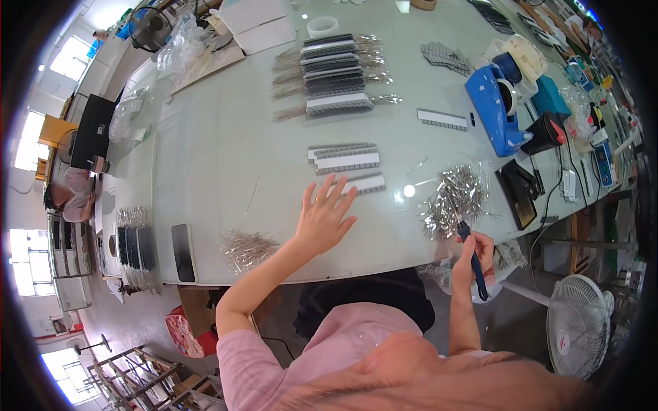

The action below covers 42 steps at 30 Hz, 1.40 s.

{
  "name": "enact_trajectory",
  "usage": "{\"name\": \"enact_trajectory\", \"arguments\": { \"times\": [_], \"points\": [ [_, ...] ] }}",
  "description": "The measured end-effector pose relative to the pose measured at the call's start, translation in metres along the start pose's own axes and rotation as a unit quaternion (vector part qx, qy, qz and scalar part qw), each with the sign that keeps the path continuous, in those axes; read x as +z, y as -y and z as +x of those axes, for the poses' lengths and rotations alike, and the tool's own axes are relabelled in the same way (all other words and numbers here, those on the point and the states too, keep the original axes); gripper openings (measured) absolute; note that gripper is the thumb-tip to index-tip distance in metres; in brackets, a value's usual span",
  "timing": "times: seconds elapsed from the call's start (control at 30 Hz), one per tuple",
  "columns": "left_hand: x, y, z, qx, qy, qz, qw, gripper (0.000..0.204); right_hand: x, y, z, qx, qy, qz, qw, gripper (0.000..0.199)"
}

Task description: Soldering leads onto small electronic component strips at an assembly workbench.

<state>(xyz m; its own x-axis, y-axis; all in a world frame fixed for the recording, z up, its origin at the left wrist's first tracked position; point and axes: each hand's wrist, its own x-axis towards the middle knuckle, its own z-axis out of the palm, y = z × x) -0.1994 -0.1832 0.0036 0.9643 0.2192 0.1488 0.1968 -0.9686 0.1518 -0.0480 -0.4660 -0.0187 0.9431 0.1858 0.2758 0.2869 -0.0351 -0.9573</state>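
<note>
My left hand [323,218] lies with fingers spread, its fingertips at the nearest of several grey-and-white toothed strips [367,183]; nothing shows in its grip. Just beyond it, more strips of the same kind [348,161] lie side by side. My right hand [478,255] is closed round a slim tool with a dark blue handle [476,270]. The tool's tip points into a heap of thin silvery wire pieces [460,195] and is too small to make out. A smaller heap of wire pieces [248,251] lies left of my left forearm.
Stacked strips with wires [334,72] stand at the far middle of the glass-topped table. A blue tape dispenser [495,109] and a black stand [517,192] are on the right. A phone [183,253] lies near the left edge; a white fan [579,325] stands lower right.
</note>
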Motion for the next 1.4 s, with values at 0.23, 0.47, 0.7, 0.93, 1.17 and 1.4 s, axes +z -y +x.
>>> {"name": "enact_trajectory", "arguments": {
  "times": [0.23, 0.47, 0.7, 0.93, 1.17, 1.4],
  "points": [
    [-0.016, -0.044, -0.05, 0.019, 0.041, -0.033, 0.998, 0.058, -0.005, 0.006, -0.005, -0.01, -0.016, -0.005, 1.0, 0.015],
    [0.019, -0.123, 0.011, -0.002, -0.023, -0.068, 0.997, 0.057, -0.009, 0.01, -0.01, -0.033, -0.003, 0.009, 0.999, 0.013],
    [0.012, -0.092, 0.002, 0.054, 0.008, -0.02, 0.998, 0.057, -0.022, 0.014, -0.018, -0.017, -0.022, 0.001, 1.0, 0.013],
    [-0.009, -0.061, -0.042, 0.047, 0.019, -0.031, 0.998, 0.057, -0.015, 0.023, -0.026, 0.018, 0.066, 0.029, 0.997, 0.011],
    [0.004, -0.064, -0.057, -0.001, 0.034, -0.042, 0.999, 0.059, -0.006, 0.045, -0.015, -0.052, 0.191, -0.093, 0.976, 0.01],
    [0.006, -0.066, -0.056, 0.004, 0.034, -0.036, 0.999, 0.06, 0.004, 0.06, -0.009, -0.106, 0.214, -0.153, 0.959, 0.014]
  ]
}}
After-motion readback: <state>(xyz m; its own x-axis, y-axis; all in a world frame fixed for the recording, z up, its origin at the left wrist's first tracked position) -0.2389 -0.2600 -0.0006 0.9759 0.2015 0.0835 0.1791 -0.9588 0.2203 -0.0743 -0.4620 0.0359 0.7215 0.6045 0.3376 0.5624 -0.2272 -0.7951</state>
